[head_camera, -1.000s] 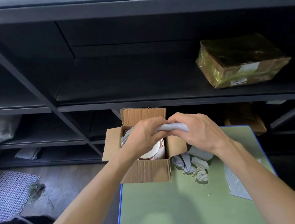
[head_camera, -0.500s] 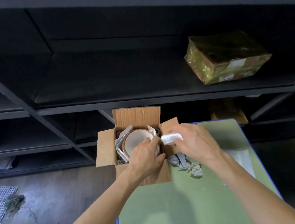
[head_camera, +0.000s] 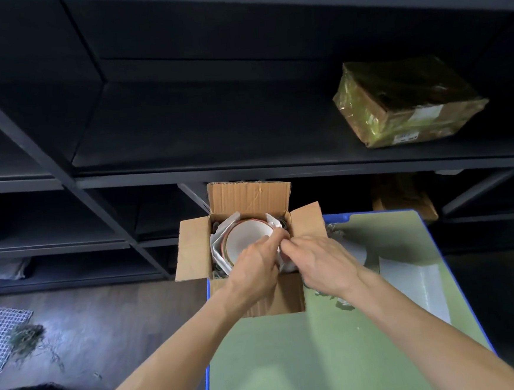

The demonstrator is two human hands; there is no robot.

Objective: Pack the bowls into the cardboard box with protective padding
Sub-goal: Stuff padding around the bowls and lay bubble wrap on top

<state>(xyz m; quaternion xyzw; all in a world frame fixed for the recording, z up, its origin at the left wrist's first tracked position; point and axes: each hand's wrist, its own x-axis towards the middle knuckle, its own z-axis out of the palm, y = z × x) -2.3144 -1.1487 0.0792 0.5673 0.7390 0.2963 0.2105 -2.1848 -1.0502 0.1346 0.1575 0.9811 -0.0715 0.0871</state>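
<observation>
The bowls (head_camera: pixel 247 238) are sitting nested inside the box (head_camera: pixel 283 295), mouths up, and we are tucking white padding (head_camera: pixel 274 223) into the gap between them and the box's right wall. Our left hand (head_camera: pixel 252 272) is hovering over the box's near wall, thumb and forefinger pinching the padding at the bowls' rim. Our right hand (head_camera: pixel 319 263) is hanging over the box's right wall, fingers curled and pinching the same wad, and neither hand is holding anything else. To do this well, we judge, we should be feeding the wad straight down beside the stack rather than pressing on a rim. We should be filling that side until it matches the padding standing along the box's left wall, so the stack is sitting centred and not rocking. Since the box is standing at a corner of the table (head_camera: pixel 293 361), we think sideways pushing is risking a slide. Counting, we are seeing one bowl's inside and several rims beneath it, the exact number being hidden. There is one box with three flaps (head_camera: pixel 249 195) showing open. One bubble sheet (head_camera: pixel 410 287) and a few scraps (head_camera: pixel 335 301) are lying right of the box. On the shelves (head_camera: pixel 247 171) beyond the box are two more items, a taped parcel (head_camera: pixel 405 103) and a brown parcel (head_camera: pixel 403 198).
</observation>
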